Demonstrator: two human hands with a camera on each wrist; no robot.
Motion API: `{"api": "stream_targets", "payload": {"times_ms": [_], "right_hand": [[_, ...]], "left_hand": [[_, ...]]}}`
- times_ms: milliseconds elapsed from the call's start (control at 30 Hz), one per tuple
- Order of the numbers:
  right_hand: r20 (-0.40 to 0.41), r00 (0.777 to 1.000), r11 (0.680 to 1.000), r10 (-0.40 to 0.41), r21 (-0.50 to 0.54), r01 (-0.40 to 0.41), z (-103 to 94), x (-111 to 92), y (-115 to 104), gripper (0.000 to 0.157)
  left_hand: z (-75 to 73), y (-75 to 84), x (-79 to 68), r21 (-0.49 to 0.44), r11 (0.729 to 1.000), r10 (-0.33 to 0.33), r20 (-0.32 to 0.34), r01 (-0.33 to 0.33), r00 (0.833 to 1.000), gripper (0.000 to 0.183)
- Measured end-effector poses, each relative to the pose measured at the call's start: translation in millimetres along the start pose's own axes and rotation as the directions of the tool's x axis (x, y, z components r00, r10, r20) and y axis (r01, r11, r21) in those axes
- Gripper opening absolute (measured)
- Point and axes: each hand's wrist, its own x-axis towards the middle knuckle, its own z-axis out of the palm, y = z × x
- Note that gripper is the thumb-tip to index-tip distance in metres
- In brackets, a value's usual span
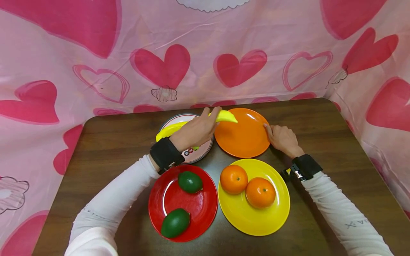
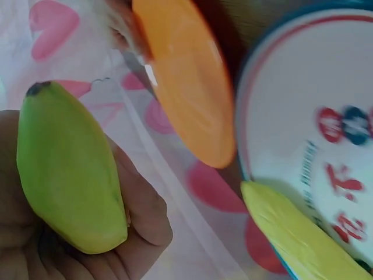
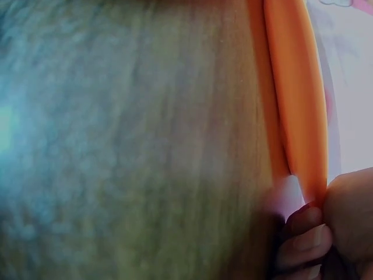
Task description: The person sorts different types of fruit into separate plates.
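My left hand (image 1: 199,131) grips a yellow-green banana (image 2: 73,169) above the gap between the white plate and the orange plate; its tip (image 1: 228,116) pokes out past the fingers. Another yellow banana (image 1: 171,130) lies on the white plate (image 1: 205,151), which has a dark rim and printed marks, partly hidden by my wrist. At the right edge of the orange plate (image 1: 245,138), my right hand (image 1: 283,139) pinches the rim between thumb and fingers. In the right wrist view the fingers (image 3: 303,245) curl under that rim. Nothing lies on the orange plate.
Nearer me, a red plate (image 1: 208,213) bears two green lemon-shaped fruits (image 1: 190,182). Beside it a yellow plate (image 1: 256,225) holds two oranges (image 1: 261,192). Behind the wooden table (image 1: 333,142) hangs a pink cloth (image 1: 205,42) with hearts.
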Motion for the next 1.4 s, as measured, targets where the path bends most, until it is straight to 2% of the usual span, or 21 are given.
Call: {"api": "stream_targets", "payload": {"times_ms": [267, 433, 600, 867, 1067, 1200, 1400], "right_hand": [[0.001, 1.000, 1.000, -0.004, 0.001, 0.004, -0.2, 0.7, 0.4, 0.063], [-0.004, 1.000, 1.000, -0.009, -0.002, 0.009, 0.9, -0.3, 0.4, 0.062], [-0.007, 1.000, 1.000, -0.006, 0.001, 0.006, 1.6, 0.2, 0.4, 0.063], [-0.006, 1.000, 1.000, 0.000, -0.015, 0.000, 1.5, 0.3, 1.1, 0.064], [-0.004, 1.000, 1.000, 0.009, -0.011, -0.009, 2.7, 1.6, 2.1, 0.063], [0.014, 1.000, 1.000, 0.021, -0.007, -0.021, 3.1, 2.4, 1.8, 0.065], [0.013, 1.000, 1.000, 0.024, -0.007, -0.024, 1.9, 2.0, 2.4, 0.064]], "left_hand": [[2.7, 21.4, 46.1, 0.053, 0.999, -0.014, 0.055, 0.012, 0.998, 0.055], [14.7, 23.0, 73.8, 0.025, 0.999, -0.025, 0.102, 0.022, 0.995, 0.059], [31.2, 20.8, 91.0, -0.010, 0.997, -0.069, 0.159, 0.071, 0.985, 0.055], [52.1, 18.6, 104.5, 0.004, 0.987, -0.157, 0.277, 0.162, 0.948, 0.053], [62.9, 15.0, 109.0, 0.044, 0.982, -0.187, 0.303, 0.182, 0.935, 0.059], [69.2, 13.6, 109.9, 0.098, 0.979, -0.201, 0.301, 0.179, 0.932, 0.059], [74.4, 11.6, 112.4, 0.167, 0.971, -0.210, 0.259, 0.170, 0.943, 0.052]]}}
